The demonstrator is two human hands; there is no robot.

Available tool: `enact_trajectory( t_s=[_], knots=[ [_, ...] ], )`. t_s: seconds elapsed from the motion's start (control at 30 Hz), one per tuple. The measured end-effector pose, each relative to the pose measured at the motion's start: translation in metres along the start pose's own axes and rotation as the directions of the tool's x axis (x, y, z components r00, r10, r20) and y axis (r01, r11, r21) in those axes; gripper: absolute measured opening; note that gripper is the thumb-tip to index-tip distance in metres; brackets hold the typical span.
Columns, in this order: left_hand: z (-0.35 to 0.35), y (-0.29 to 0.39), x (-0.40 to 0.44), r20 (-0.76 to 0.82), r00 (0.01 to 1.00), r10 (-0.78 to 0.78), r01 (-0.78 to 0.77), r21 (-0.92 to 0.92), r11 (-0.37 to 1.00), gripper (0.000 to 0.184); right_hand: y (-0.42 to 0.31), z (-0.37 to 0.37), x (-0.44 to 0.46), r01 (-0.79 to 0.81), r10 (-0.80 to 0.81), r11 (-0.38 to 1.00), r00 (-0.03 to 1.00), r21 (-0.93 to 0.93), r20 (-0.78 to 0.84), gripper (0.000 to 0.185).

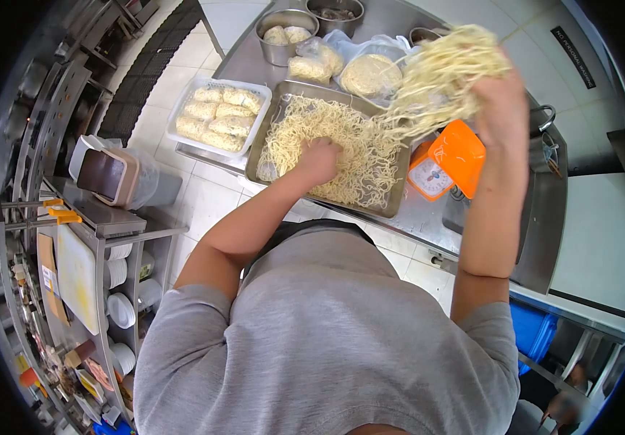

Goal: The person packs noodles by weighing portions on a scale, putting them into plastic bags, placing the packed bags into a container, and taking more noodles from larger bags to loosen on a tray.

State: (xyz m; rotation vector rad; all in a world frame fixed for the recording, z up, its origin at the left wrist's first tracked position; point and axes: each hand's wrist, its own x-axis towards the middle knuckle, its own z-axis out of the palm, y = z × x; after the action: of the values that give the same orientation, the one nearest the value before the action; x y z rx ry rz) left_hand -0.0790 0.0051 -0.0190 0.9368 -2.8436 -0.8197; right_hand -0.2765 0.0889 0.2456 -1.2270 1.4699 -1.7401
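Loose pale noodles (359,170) lie spread over a metal tray (254,163) on the steel counter. My left hand (319,161) rests in the noodles near the tray's middle, its fingers curled down into them; what they hold is hidden. Raised above the tray's right side, my right hand (499,98) grips a large bunch of noodles (446,76), whose strands hang toward the tray. An orange scale (430,179) with a round dial stands right of the tray, an orange pan (459,151) on it.
Left of the tray, a white container (173,123) holds several noodle portions. Behind are two metal bowls (280,51) (348,22), bagged noodles (309,69) and a round pale stack (372,75) on plastic. A sink (537,254) is at the right, a shelf rack (102,290) at the left.
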Motion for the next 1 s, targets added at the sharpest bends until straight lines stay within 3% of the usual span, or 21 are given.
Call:
enact_trajectory(
  t_s=[0.07,0.1,0.13,0.2,0.27,0.3,0.33,0.4,0.47,0.5,0.57,0.6,0.63,0.67,0.73,0.77,0.83,0.93,1.0],
  knots=[
    [0.004,-0.014,-0.016,-0.176,0.983,0.058,-0.052,0.039,0.998,0.048,-0.021,-0.029,0.002,0.054,-0.053,0.995,0.999,0.08,-0.013,0.043],
    [-0.004,-0.023,-0.018,-0.28,0.958,0.065,-0.078,-0.037,0.996,0.049,-0.031,-0.046,0.003,0.064,-0.062,0.992,0.998,0.105,-0.023,0.041],
    [-0.016,-0.034,-0.021,-0.378,0.924,0.064,-0.114,-0.11,0.987,0.05,-0.045,-0.069,0.008,0.042,-0.042,0.999,0.998,0.01,-0.038,0.039],
    [-0.043,-0.062,-0.03,-0.548,0.836,-0.023,0.05,0.035,0.998,0.051,-0.068,-0.107,0.011,0.03,-0.044,0.993,0.992,-0.118,-0.115,0.034],
    [-0.048,-0.097,-0.033,-0.576,0.779,-0.247,0.467,0.271,0.842,0.055,-0.08,-0.124,0.01,0.056,-0.093,0.984,0.971,-0.169,-0.219,0.031],
    [-0.056,-0.109,-0.041,-0.403,0.824,-0.398,0.525,0.279,0.804,0.063,-0.083,-0.127,0.009,0.065,-0.115,0.98,0.957,-0.189,-0.267,0.031],
    [-0.048,-0.131,-0.052,-0.384,0.883,-0.269,0.412,0.362,0.836,0.07,-0.083,-0.126,0.005,0.068,-0.129,0.978,0.941,-0.199,-0.314,0.034],
    [-0.049,-0.149,-0.057,-0.334,0.911,-0.242,0.365,0.377,0.851,0.072,-0.075,-0.128,-0.005,0.145,-0.221,0.962,0.911,-0.233,-0.347,0.032],
    [-0.05,-0.152,-0.054,-0.265,0.94,-0.216,0.302,0.349,0.887,0.072,-0.049,-0.135,-0.016,0.169,-0.25,0.952,0.91,-0.256,-0.33,0.043],
    [-0.057,-0.153,-0.054,-0.237,0.947,-0.215,0.285,0.319,0.904,0.071,-0.035,-0.138,-0.023,0.002,-0.19,0.914,0.885,-0.406,-0.425,0.052],
    [-0.063,-0.161,-0.055,-0.252,0.949,-0.19,0.258,0.273,0.927,0.062,0.015,-0.154,-0.027,-0.04,-0.151,0.925,0.874,-0.379,-0.461,0.05],
    [-0.065,-0.171,-0.054,-0.272,0.945,-0.18,0.239,0.204,0.949,0.057,0.014,-0.13,-0.039,-0.178,-0.072,0.858,0.888,-0.483,-0.454,0.047],
    [-0.064,-0.183,-0.055,-0.288,0.942,-0.175,0.222,0.138,0.965,0.051,0.042,-0.138,-0.043,-0.123,-0.052,0.897,0.924,-0.423,-0.379,0.047],
    [-0.064,-0.189,-0.055,-0.301,0.937,-0.175,0.206,0.074,0.976,0.046,0.07,-0.146,-0.046,-0.188,0.008,0.887,0.92,-0.422,-0.392,0.05],
    [-0.065,-0.176,-0.055,-0.381,0.906,-0.184,0.261,0.162,0.952,0.037,0.126,-0.16,-0.055,-0.266,0.156,0.91,0.931,-0.32,-0.33,0.051],
    [-0.065,-0.169,-0.054,-0.419,0.889,-0.184,0.29,0.203,0.935,0.033,0.166,-0.182,-0.058,-0.269,0.178,0.892,0.947,-0.363,-0.266,0.05],
    [-0.062,-0.165,-0.051,-0.498,0.857,-0.132,0.257,0.19,0.948,0.03,0.166,-0.168,-0.07,-0.239,0.15,0.581,0.971,-0.778,-0.186,0.057],
    [-0.059,-0.164,-0.049,-0.499,0.858,-0.123,0.252,0.2,0.947,0.031,0.165,-0.165,-0.068,-0.142,0.338,0.386,0.941,-0.912,-0.003,0.067],
    [-0.061,-0.165,-0.05,-0.475,0.869,-0.14,0.268,0.214,0.939,0.032,0.159,-0.163,-0.067,-0.144,0.357,0.367,0.934,-0.919,-0.004,0.071]
  ],
)
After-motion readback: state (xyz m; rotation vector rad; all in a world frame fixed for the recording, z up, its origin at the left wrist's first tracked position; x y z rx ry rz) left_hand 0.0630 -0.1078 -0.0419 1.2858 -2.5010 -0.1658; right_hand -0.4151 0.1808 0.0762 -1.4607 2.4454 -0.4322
